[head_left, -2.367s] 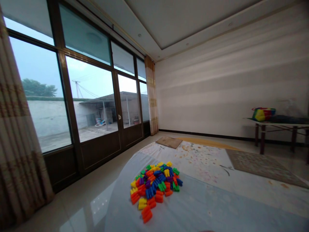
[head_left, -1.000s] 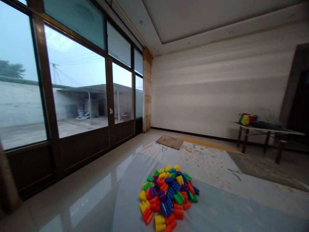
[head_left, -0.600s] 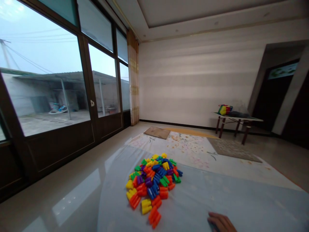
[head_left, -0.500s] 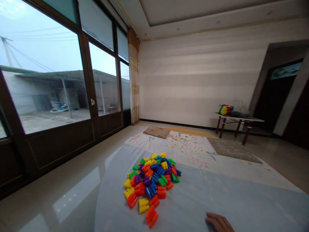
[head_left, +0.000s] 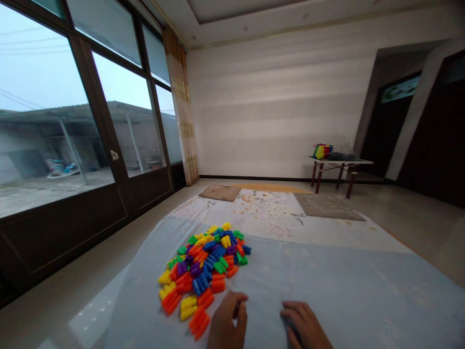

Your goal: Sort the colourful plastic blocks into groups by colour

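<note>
The left hand (head_left: 225,316) curls loosely, a heap of multicoloured pieces (head_left: 208,264) at its 11 o'clock on the pale-blue sheet (head_left: 345,286). The right hand (head_left: 305,321), also curled, is at the left's 3 o'clock; I cannot tell whether either grips anything.

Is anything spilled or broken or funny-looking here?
Nothing stands out as odd. The colourful blocks lie in a jumbled heap on the blue sheet, beside the left hand, but no damage or spill shows. The right hand is apart from them.
</note>
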Demonstrator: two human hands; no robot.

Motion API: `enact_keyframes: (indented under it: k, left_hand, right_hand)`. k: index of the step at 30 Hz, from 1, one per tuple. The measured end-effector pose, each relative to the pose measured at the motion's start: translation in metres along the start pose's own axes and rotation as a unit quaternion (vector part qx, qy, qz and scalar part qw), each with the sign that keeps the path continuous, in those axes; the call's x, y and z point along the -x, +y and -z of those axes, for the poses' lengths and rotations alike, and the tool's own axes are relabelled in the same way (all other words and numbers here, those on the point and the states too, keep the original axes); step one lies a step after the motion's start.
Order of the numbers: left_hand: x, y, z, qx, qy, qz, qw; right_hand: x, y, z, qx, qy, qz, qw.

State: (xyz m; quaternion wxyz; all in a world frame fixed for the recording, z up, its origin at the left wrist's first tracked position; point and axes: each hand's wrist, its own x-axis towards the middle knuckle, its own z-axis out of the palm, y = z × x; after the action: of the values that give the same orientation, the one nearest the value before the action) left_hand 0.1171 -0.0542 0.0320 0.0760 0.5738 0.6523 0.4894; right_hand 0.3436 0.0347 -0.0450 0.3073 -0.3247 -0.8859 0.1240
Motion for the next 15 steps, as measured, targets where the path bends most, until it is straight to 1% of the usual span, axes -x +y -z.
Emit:
enact_keyframes:
  k: [2,4,6,8,9,11,15]
  left_hand:
    - [0.003,0.016,-0.026,-0.009,-0.038,-0.023,0.999]
    - [0.005,0.024,-0.048,-0.023,-0.071,-0.039,0.996]
    - [0.008,0.021,-0.067,-0.047,-0.101,-0.069,0.991]
    - [0.013,0.011,-0.080,-0.080,-0.136,-0.127,0.979]
    - [0.016,0.004,-0.085,-0.095,-0.153,-0.160,0.971]
    - [0.020,-0.006,-0.089,-0.106,-0.174,-0.189,0.961]
    - [0.021,-0.014,-0.087,-0.079,-0.167,-0.179,0.966]
  right_hand:
    - [-0.001,-0.004,0.004,-0.011,-0.008,-0.006,1.000]
    - [-0.001,-0.007,0.007,-0.025,-0.016,-0.005,1.000]
    - [-0.002,-0.009,0.010,-0.043,-0.022,-0.006,0.999]
    - [-0.003,-0.012,0.014,-0.061,-0.024,-0.012,0.998]
    - [-0.004,-0.014,0.015,-0.069,-0.025,-0.016,0.997]
    - [-0.006,-0.018,0.018,-0.081,-0.024,-0.025,0.996]
    - [-0.007,-0.023,0.020,-0.086,-0.021,-0.039,0.995]
